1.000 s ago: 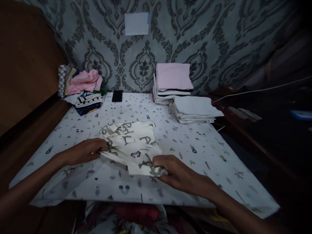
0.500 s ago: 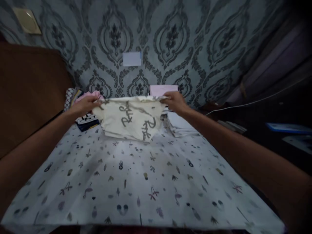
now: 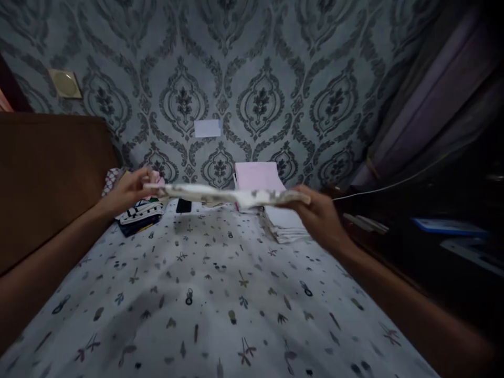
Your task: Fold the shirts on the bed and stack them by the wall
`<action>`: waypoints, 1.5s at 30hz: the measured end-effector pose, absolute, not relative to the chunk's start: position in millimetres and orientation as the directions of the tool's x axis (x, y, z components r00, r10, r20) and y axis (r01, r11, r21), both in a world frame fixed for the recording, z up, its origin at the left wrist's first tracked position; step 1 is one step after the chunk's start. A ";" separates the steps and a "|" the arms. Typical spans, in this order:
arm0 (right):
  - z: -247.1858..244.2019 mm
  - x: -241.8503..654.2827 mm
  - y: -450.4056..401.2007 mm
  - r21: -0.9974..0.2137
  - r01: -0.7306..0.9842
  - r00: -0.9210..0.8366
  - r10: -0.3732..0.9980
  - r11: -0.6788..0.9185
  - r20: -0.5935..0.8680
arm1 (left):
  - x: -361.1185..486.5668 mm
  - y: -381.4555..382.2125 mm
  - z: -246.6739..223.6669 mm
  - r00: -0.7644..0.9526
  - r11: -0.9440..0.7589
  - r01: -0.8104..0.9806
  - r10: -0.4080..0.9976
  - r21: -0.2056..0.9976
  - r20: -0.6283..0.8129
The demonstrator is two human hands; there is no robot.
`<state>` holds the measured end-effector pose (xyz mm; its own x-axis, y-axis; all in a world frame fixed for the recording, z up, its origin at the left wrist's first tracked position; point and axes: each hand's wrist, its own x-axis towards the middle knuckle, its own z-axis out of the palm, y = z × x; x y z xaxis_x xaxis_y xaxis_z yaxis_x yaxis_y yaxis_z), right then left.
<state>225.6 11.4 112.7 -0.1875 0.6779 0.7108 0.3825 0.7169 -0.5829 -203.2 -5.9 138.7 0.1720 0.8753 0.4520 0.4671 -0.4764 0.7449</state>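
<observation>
A cream garment [image 3: 224, 196] with dark lettering is stretched flat between my two hands, above the far part of the patterned sheet [image 3: 205, 294]. It shows almost edge-on, so its lettered face is hidden. My left hand [image 3: 129, 190] pinches its left end, close over a stack of folded clothes [image 3: 139, 216] with striped and navy layers. At the other end my right hand [image 3: 321, 218] is closed on the garment, beside a pile of white folded cloths [image 3: 285, 226]. Behind the garment stands a light pink folded piece [image 3: 258, 176], partly covered by it.
Patterned wallpaper [image 3: 262, 102] rises behind the surface, with a white card [image 3: 207, 128] on it. A small black item [image 3: 184, 205] lies near the wall. To the left stands a brown panel [image 3: 51, 178]; to the right run a white cord [image 3: 394, 184] and a purple curtain [image 3: 425, 121].
The garment has turned from showing its lettered face to nearly edge-on. Both hands still hold its ends and are farther apart. The view has tilted up, showing more wall.
</observation>
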 end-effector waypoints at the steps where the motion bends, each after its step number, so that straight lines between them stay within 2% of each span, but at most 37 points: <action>1: 91.3 232.3 -6.7 -0.568 0.420 -0.266 0.694 0.708 0.669 | -206.5 -19.2 115.8 0.220 -0.440 0.504 0.897 0.743 0.382; 3: 48.4 241.7 -42.1 -0.572 0.423 -0.416 0.712 0.702 0.565 | -211.0 -45.7 68.1 0.326 -0.373 0.558 0.920 0.741 0.218; 6: -6.2 243.6 -87.4 -0.605 0.344 -0.611 0.660 0.718 0.437 | -212.4 -77.7 7.8 0.407 -0.277 0.675 0.913 0.684 -0.031; 8: -29.6 239.5 -108.9 -0.621 0.333 -0.673 0.640 0.710 0.370 | -213.0 -89.3 -15.5 0.418 -0.263 0.722 0.903 0.640 -0.099; 12: -37.2 236.3 -126.8 -0.636 0.356 -0.722 0.634 0.685 0.279 | -223.7 -95.3 -19.3 0.437 -0.316 0.789 0.892 0.527 -0.119; 16: -4.4 234.2 -109.1 -0.696 0.454 -0.795 0.606 0.556 -0.034 | -232.0 -90.5 0.8 0.415 -0.254 0.863 0.850 0.436 -0.325; 17: 3.7 227.1 -97.9 -0.718 0.456 -0.805 0.589 0.527 -0.079 | -227.5 -84.9 3.6 0.412 -0.254 0.861 0.857 0.441 -0.311; 19: 11.8 198.4 -68.4 -0.750 0.409 -0.815 0.579 0.520 -0.044 | -206.3 -64.5 2.7 0.407 -0.291 0.831 0.899 0.474 -0.162; 21: 5.9 152.1 -32.6 -0.679 0.394 -0.769 0.627 0.619 0.124 | -171.8 -32.4 -7.9 0.366 -0.347 0.800 0.929 0.490 0.061; 22: -1.7 125.8 -13.9 -0.600 0.462 -0.723 0.670 0.653 0.171 | -152.7 -13.8 -16.1 0.340 -0.356 0.792 0.932 0.495 0.126; 24: -22.2 78.8 22.4 -0.412 0.664 -0.649 0.755 0.624 0.096 | -120.1 22.9 -35.7 0.299 -0.316 0.823 0.948 0.472 0.114; 25: -33.2 62.6 39.6 -0.383 0.695 -0.635 0.770 0.608 0.069 | -110.0 38.6 -45.8 0.251 -0.262 0.862 0.964 0.434 0.085; 29: -65.0 66.7 100.4 -0.324 0.774 -0.562 0.826 0.544 0.043 | -124.1 72.9 -78.1 0.113 -0.124 0.936 0.992 0.330 0.050; 33: -70.7 119.6 145.0 -0.276 0.876 -0.405 0.914 0.396 0.025 | -171.5 77.8 -87.7 0.020 -0.026 0.989 0.999 0.148 0.040; 38: -64.9 122.0 153.1 -0.247 0.921 -0.308 0.951 0.302 0.011 | -165.7 71.6 -79.9 -0.043 0.041 0.996 0.999 0.079 0.029; 41: -68.6 100.4 123.7 -0.235 0.913 -0.338 0.941 0.334 0.023 | -139.5 52.9 -78.5 0.061 -0.064 0.995 0.997 0.078 0.036; 45: -77.3 92.1 77.7 -0.253 0.771 -0.605 0.797 0.585 0.000 | -125.9 11.4 -76.0 0.439 -0.428 0.891 0.897 0.149 -0.047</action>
<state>92.1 77.7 -77.3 -0.6045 0.7966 0.0001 0.7707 0.5849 -0.2528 -125.9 11.4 -76.0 0.4392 0.8972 -0.0472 0.8912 -0.4285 0.1486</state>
